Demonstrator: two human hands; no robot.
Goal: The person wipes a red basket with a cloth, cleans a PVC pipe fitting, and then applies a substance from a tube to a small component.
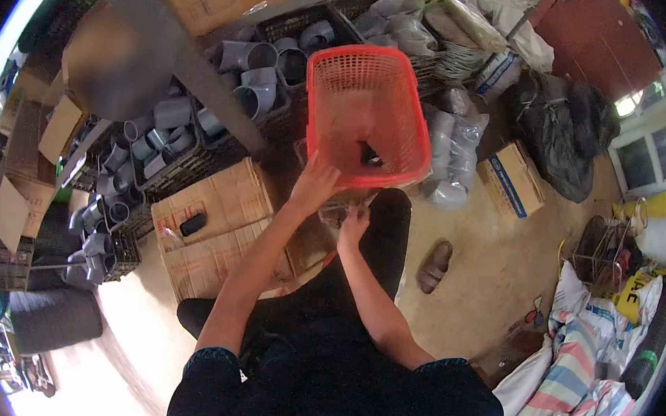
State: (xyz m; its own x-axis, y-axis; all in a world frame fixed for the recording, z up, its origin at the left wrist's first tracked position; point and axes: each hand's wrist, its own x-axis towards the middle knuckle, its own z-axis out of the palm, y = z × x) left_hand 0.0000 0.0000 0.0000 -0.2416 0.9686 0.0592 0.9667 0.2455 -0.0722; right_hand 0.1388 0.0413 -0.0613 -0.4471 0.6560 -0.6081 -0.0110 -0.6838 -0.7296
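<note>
A red plastic basket (420, 148) with lattice walls stands tilted in front of me, and a small dark piece (369, 154) lies at its near end. My left hand (317, 184) is closed over the basket's near left rim. Just below that rim, my right hand (353, 227) is pinched on what looks like a clear plastic bag (332, 213). The contents of this bag are too blurred to name. Beside my left forearm is a closed cardboard box (214, 249) with a small black object (193, 223) on top.
Black crates (186, 171) of grey pipe fittings (258, 90) line the left and back. A slanted metal post (203, 62) crosses there. Bagged fittings (453, 151), a smaller carton (512, 180) and a black bag (561, 133) stand right. A brown shoe (434, 266) lies on the floor, striped sacks (571, 379) farther right.
</note>
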